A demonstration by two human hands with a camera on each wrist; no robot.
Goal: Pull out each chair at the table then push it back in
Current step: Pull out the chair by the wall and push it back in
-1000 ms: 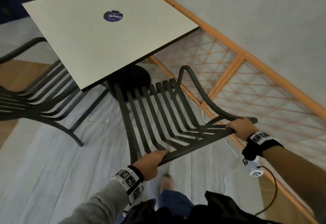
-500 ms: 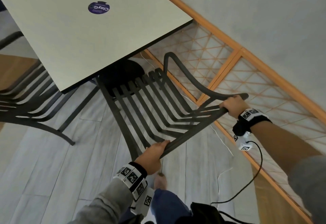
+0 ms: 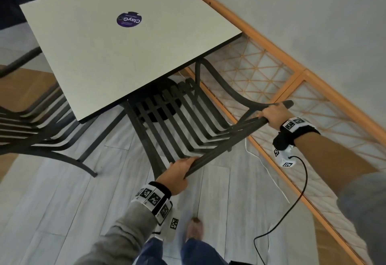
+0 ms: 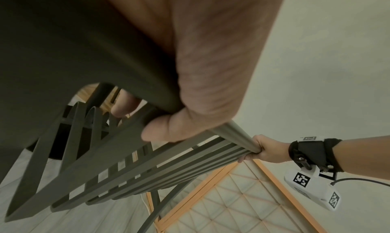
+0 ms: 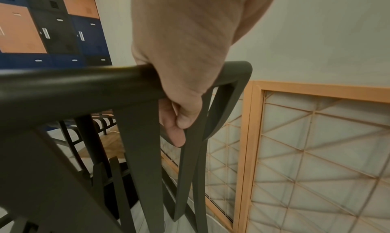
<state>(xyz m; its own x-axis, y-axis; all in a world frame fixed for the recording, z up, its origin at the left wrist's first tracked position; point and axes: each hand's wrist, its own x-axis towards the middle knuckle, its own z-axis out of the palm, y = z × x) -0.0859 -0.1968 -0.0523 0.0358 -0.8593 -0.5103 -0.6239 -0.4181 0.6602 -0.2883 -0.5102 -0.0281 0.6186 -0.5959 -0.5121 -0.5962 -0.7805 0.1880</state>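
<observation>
Two hands on one chair, a second chair waiting at the table

Two dark slatted chairs show in the head view, along with one table, one round sticker and two hands. The chair being handled stands at the near edge of the pale square table, with the front of its seat reaching under the tabletop and its back rail toward the person. It is dark grey or black, built of parallel slats that run from the seat up into the back, with a curved armrest on its right side and a thick rounded top rail. The left hand grips the left end of that rail; in the left wrist view its fingers curl under the bar. The right hand grips the right end, where rail and armrest meet, and in the right wrist view the fingers wrap down round the bar. The second chair, of the same slatted make, sits at the left side of the table, partly under its edge. The purple sticker lies flat on the tabletop. One black cable hangs from the right wrist device, and a thin white cord lies on the grey plank floor beside a wooden lattice panel that runs along the wall
</observation>
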